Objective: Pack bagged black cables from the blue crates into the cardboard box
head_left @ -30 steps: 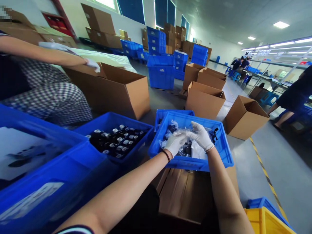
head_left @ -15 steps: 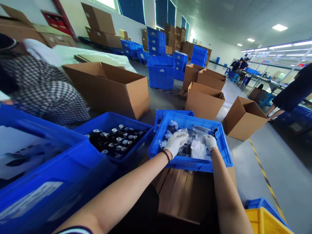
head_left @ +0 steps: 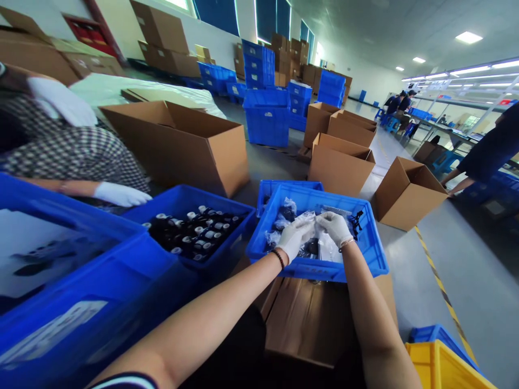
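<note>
Both my hands wear white gloves and reach into a blue plastic bin (head_left: 367, 254) that holds clear plastic bags with dark parts. My left hand (head_left: 292, 237) is curled closed on a clear plastic bag (head_left: 305, 219). My right hand (head_left: 334, 227) meets it from the right, fingers pinched on the same bag. More bags (head_left: 279, 221) lie in the bin under and around my hands. The bin rests on a brown cardboard box (head_left: 312, 319).
A blue bin of small dark bottles (head_left: 194, 232) sits to the left, a large blue crate (head_left: 60, 281) nearer left. A co-worker's gloved hand (head_left: 119, 193) hovers at left. Open cardboard boxes (head_left: 182, 143) and stacked blue crates (head_left: 267, 116) stand beyond. Yellow bin (head_left: 446, 370) at bottom right.
My right hand moved back left to join my left hand on the bag. The co-worker at left shifted and lowered a gloved hand toward the bottle bin.
</note>
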`<move>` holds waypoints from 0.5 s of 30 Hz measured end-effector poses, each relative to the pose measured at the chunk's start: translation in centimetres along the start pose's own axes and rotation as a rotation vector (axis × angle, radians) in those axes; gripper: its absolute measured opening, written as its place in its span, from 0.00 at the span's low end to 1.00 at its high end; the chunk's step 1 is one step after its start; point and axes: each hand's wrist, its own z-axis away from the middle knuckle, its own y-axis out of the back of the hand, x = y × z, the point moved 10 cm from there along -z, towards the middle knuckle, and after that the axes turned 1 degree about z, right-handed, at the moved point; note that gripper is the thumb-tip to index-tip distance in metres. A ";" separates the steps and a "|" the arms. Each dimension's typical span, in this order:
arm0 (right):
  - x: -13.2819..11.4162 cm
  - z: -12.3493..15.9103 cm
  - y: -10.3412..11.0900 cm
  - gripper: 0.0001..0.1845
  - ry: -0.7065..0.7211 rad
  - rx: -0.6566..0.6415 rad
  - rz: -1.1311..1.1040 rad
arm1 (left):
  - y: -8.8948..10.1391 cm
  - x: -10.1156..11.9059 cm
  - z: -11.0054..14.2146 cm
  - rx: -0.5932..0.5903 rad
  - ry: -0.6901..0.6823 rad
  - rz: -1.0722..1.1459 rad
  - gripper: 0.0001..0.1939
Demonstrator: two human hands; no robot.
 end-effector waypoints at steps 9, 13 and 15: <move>6.3 0.3 8.7 0.22 -0.177 0.372 0.340 | 0.6 0.7 0.2 0.060 0.029 0.077 0.15; 7.9 0.3 8.3 0.15 -0.244 0.290 0.429 | 0.8 0.4 0.2 0.073 0.036 0.016 0.17; 6.2 0.2 7.3 0.21 -0.169 0.281 0.358 | 0.8 0.3 0.1 0.066 0.027 -0.035 0.20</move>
